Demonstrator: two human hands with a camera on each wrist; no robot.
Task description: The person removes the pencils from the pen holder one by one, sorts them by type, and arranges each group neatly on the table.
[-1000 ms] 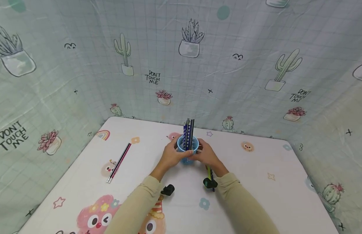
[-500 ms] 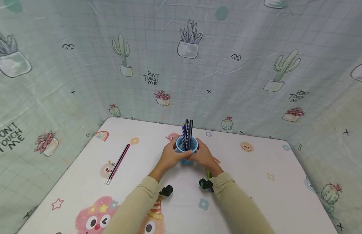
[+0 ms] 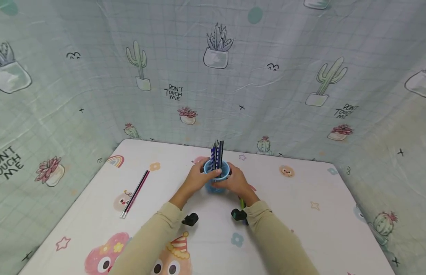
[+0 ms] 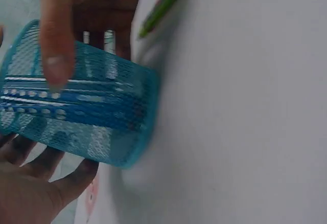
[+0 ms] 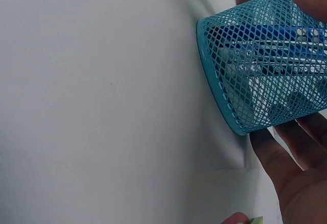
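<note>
Both hands hold a blue mesh pencil holder (image 3: pixel 214 187) in the middle of the table, with its bottom close to the tabletop. My left hand (image 3: pixel 195 179) grips its left side and my right hand (image 3: pixel 237 181) its right, thumbs at the front. Several dark pencils (image 3: pixel 217 154), one of them blue with white dots, stand upright inside. Through the mesh in the right wrist view, the lower part of the pencils (image 5: pixel 286 55) shows. A green pencil (image 4: pixel 166 4) lies on the table beside the holder, partly covered by my right wrist in the head view.
Two pencils (image 3: pixel 135 193), one black and one dark pink, lie side by side on the left of the white printed tabletop (image 3: pixel 285 244). A patterned curtain (image 3: pixel 178 57) rises behind the table. Black wrist cameras (image 3: pixel 190 219) sit under the sleeves.
The head view has swung slightly to the right. My right wrist has come inward and covers more of the green pencil. The holder stays in both hands.
</note>
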